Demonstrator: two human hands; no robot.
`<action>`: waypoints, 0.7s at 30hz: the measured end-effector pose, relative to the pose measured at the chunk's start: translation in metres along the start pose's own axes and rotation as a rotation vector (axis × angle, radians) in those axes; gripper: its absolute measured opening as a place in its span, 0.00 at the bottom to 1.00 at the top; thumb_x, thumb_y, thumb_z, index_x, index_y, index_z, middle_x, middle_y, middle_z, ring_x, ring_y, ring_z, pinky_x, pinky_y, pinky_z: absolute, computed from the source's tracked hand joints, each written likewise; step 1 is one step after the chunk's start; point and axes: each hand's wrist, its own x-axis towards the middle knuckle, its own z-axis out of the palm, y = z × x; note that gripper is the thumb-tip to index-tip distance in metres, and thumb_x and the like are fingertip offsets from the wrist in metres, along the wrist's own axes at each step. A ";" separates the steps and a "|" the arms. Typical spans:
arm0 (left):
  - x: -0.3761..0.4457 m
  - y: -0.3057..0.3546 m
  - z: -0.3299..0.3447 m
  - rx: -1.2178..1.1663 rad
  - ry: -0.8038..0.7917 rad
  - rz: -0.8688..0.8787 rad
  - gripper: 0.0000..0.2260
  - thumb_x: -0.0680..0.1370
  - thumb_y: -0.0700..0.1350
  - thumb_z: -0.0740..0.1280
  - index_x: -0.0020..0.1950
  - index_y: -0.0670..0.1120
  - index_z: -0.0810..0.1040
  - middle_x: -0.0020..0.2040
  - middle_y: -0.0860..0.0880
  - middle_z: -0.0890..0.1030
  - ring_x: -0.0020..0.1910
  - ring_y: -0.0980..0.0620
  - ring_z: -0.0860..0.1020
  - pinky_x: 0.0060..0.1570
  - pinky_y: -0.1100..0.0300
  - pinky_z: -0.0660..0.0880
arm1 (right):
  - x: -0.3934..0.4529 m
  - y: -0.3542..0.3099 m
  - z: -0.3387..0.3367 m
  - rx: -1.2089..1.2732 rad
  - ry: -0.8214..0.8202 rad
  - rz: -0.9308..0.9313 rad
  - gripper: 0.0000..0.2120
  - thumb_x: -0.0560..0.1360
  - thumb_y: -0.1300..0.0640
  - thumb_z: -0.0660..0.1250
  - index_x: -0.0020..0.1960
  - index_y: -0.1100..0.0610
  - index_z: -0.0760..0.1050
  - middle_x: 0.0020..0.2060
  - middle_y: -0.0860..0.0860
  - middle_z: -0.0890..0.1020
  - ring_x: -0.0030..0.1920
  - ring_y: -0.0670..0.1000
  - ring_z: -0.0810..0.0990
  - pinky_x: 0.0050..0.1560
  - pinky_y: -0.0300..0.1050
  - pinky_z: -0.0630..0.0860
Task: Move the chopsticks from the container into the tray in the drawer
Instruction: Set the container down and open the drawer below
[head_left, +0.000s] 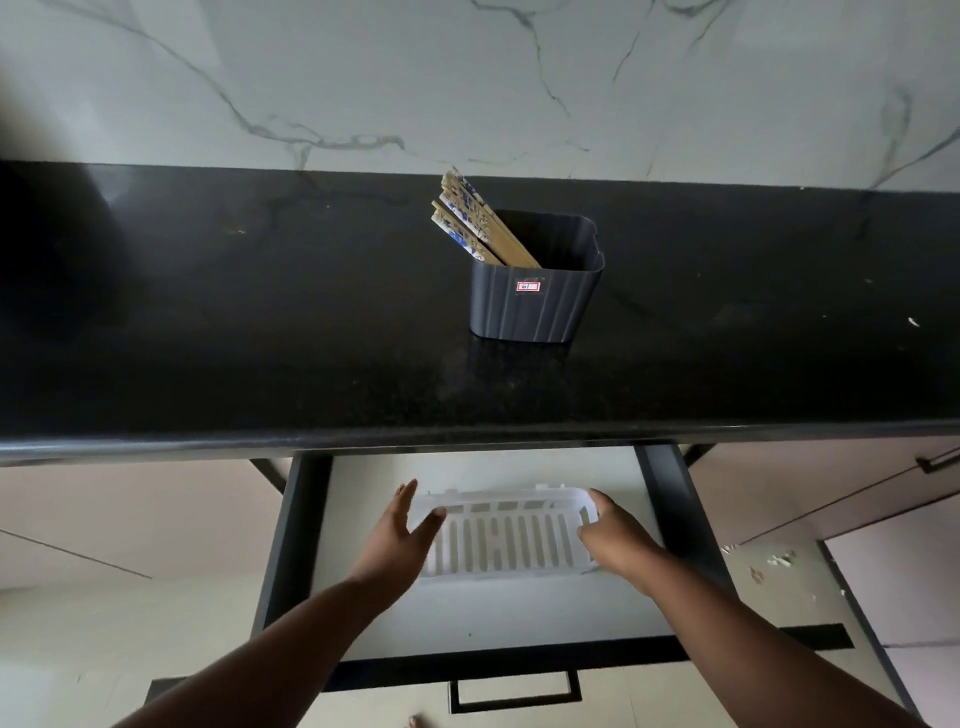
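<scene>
1. Chopsticks (470, 223): a bundle of wooden pairs with blue-patterned tops stands in the dark ribbed container (535, 299), leaning toward its left corner. None has been taken out yet.
2. Container: it stands upright on the black countertop (208, 322), near the marble backsplash (467, 78) and well apart from both of your hands.
3. Drawer (306, 519): it is pulled open below the counter edge, and its pale floor is bare except for the white slotted tray (501, 540), which lies toward the back.
4. Left hand (397, 540): your fingers are spread apart at the tray's left end, with the thumb at or near its rim; whether they actually touch it cannot be told, since the tray is blurred there.
5. Right hand (615, 538): your fingers are curled over the tray's right end wall and appear to grip it.
6. Step in hand, as judged: you are settling the tray in the drawer, a preparation before the transfer itself begins.
7. Next move, as judged: let go of the tray, raise one hand to the container, and close your fingers around the leaning bundle near its tops. Lift along the lean, so that the light container does not tip.
</scene>
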 end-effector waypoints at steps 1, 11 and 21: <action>0.003 0.002 0.000 -0.108 -0.022 -0.081 0.29 0.79 0.58 0.60 0.77 0.52 0.56 0.78 0.47 0.59 0.74 0.46 0.62 0.70 0.50 0.61 | -0.001 0.000 0.001 -0.006 0.002 0.006 0.28 0.77 0.62 0.56 0.75 0.44 0.59 0.61 0.51 0.76 0.42 0.48 0.79 0.34 0.39 0.76; 0.015 0.004 -0.007 -0.261 -0.038 -0.182 0.25 0.81 0.55 0.60 0.76 0.50 0.62 0.75 0.46 0.65 0.72 0.46 0.66 0.62 0.57 0.61 | -0.004 0.012 0.006 -0.052 0.008 0.038 0.32 0.77 0.61 0.57 0.77 0.45 0.51 0.68 0.53 0.73 0.37 0.47 0.78 0.24 0.35 0.69; -0.004 0.113 -0.056 0.175 -0.601 0.093 0.24 0.73 0.68 0.60 0.65 0.61 0.73 0.65 0.59 0.75 0.56 0.63 0.73 0.54 0.65 0.67 | -0.028 -0.036 -0.041 -0.060 0.055 -0.115 0.18 0.76 0.47 0.67 0.63 0.52 0.74 0.59 0.51 0.79 0.53 0.50 0.79 0.52 0.44 0.75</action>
